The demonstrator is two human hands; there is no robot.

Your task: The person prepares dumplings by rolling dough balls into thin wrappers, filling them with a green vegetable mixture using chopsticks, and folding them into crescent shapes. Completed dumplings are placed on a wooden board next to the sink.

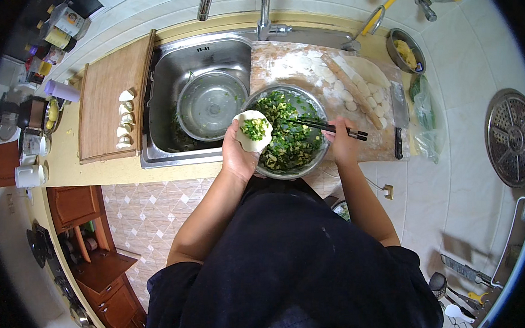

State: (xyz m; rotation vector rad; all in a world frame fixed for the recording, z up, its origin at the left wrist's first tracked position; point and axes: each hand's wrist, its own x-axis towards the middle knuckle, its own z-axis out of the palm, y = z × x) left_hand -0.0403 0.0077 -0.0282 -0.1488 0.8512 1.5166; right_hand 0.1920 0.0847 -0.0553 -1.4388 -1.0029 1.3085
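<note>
On the palm of my left hand (237, 158) lies a round dough wrapper (263, 142), with a mound of chopped green and yellow filling (254, 129) at its middle. My right hand (343, 141) grips a pair of black chopsticks (316, 125), their tips over the filling in a steel mixing bowl (321, 110). That bowl stands at the counter's front edge, partly over a floured board (278, 55). A wooden rolling pin (350, 88) rests on the board among several small dough rounds (324, 72) and dough pieces. Several folded dumplings (126, 118) line a wooden board (106, 115) at the left.
A steel basin (214, 106) sits inside the sink (162, 71), under the faucet (264, 24). A cleaver (399, 110) lies at the right edge of the floured board. Beyond it are a metal bowl with yellow contents (404, 51) and a plastic bag (426, 118).
</note>
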